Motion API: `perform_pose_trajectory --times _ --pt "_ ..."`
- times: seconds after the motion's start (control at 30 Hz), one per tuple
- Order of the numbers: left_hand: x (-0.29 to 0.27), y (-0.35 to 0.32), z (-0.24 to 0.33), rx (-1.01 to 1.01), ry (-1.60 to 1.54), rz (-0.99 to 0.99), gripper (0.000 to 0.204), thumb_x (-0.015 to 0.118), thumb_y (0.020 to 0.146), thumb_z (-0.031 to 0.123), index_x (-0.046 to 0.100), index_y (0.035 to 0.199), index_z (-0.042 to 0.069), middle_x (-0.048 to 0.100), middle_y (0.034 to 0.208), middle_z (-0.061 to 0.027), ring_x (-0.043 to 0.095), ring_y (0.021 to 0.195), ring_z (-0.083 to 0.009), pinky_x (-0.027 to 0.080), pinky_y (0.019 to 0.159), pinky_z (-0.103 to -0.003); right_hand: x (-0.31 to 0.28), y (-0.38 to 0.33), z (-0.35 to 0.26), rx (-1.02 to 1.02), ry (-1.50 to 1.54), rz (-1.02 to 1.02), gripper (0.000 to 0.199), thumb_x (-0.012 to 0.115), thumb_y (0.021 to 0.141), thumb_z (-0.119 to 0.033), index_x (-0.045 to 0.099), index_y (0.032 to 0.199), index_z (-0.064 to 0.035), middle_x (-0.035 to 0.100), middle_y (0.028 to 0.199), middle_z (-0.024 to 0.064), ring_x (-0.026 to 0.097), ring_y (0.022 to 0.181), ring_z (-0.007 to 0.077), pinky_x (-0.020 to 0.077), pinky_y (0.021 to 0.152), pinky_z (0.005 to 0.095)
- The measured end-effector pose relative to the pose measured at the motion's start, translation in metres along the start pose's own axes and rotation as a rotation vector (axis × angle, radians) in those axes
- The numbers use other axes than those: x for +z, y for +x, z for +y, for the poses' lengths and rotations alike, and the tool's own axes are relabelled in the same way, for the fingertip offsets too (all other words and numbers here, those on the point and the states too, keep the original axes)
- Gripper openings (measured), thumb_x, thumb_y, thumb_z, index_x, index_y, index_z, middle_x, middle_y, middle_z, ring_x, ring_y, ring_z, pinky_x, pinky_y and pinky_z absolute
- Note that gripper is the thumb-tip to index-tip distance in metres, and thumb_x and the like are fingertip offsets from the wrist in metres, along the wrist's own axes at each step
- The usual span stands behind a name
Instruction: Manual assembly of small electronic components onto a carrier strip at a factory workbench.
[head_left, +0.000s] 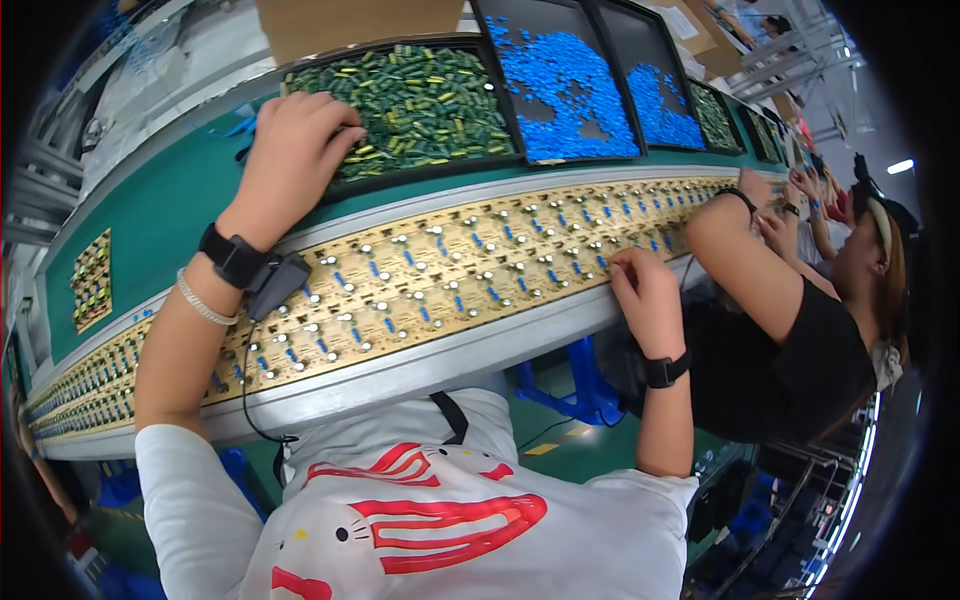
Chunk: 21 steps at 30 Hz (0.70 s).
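My left hand reaches over the near left corner of a black tray of small green and yellow cylindrical components. Its fingers are curled, with thumb and forefinger close together at the parts; whatever is between them is hidden. Above the near edge of a long row of tan circuit boards, my right hand has its thumb and forefinger pinched; anything held there is too small to make out. Blue parts and round silver-topped parts stand in rows on the boards.
Two black trays of blue components adjoin the green-part tray. A separate small board lies on the green surface at left. A metal rail edges the boards. At right, a co-worker's arm reaches over the line. A cardboard box stands behind.
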<state>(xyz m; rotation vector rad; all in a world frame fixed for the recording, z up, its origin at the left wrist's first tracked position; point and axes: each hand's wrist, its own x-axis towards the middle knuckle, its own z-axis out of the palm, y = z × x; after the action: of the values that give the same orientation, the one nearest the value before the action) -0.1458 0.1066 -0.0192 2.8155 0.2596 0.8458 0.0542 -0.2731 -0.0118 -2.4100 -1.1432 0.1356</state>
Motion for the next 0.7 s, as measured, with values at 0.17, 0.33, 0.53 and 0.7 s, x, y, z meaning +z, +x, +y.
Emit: perform_pose_trajectory --times 0.17,0.33,0.53,0.7 --pt "-0.004 -0.005 -0.011 -0.01 -0.01 0.076 0.014 0.07 0.083 0.022 0.069 0.08 0.009 0.065 0.078 -0.0111 0.064 0.08 -0.0324 0.047 0.074 -0.046 0.004 0.002 -0.013 0.008 -0.178 -0.046 0.007 0.063 0.089 -0.004 0.061 0.094 0.0001 0.062 0.083 0.0188 0.061 0.074 0.035 0.0479 0.067 0.0401" --pt "-0.006 -0.006 -0.002 -0.023 0.115 0.043 0.021 0.069 0.083 0.027 0.065 0.071 0.011 0.062 0.073 -0.0084 0.063 0.079 -0.0316 0.043 0.074 -0.049 0.007 -0.005 0.026 -0.023 -0.066 -0.115 0.014 0.06 0.095 -0.005 0.061 0.107 0.0011 0.062 0.085 0.0156 0.059 0.078 0.0246 0.0482 0.073 0.0359" --pt "-0.011 -0.031 0.005 -0.047 -0.094 0.088 0.01 0.068 0.088 0.025 0.072 0.085 0.017 0.062 0.081 -0.0018 0.056 0.092 -0.0234 0.032 0.089 -0.045 -0.024 0.031 -0.087 -0.133 -0.248 -0.036 0.047 0.069 0.094 -0.04 0.067 0.109 0.0041 0.069 0.096 0.0213 0.064 0.085 0.0355 0.0514 0.077 0.0422" --pt "-0.034 -0.05 0.02 -0.088 -0.19 0.0 0.01 0.065 0.09 0.022 0.073 0.09 0.017 0.062 0.082 -0.0004 0.056 0.094 -0.0228 0.032 0.089 -0.045 0.036 0.112 -0.111 -0.43 0.198 -0.098 0.024 0.061 0.093 -0.007 0.059 0.115 0.0028 0.061 0.095 0.0117 0.058 0.088 0.0213 0.0467 0.084 0.0302"
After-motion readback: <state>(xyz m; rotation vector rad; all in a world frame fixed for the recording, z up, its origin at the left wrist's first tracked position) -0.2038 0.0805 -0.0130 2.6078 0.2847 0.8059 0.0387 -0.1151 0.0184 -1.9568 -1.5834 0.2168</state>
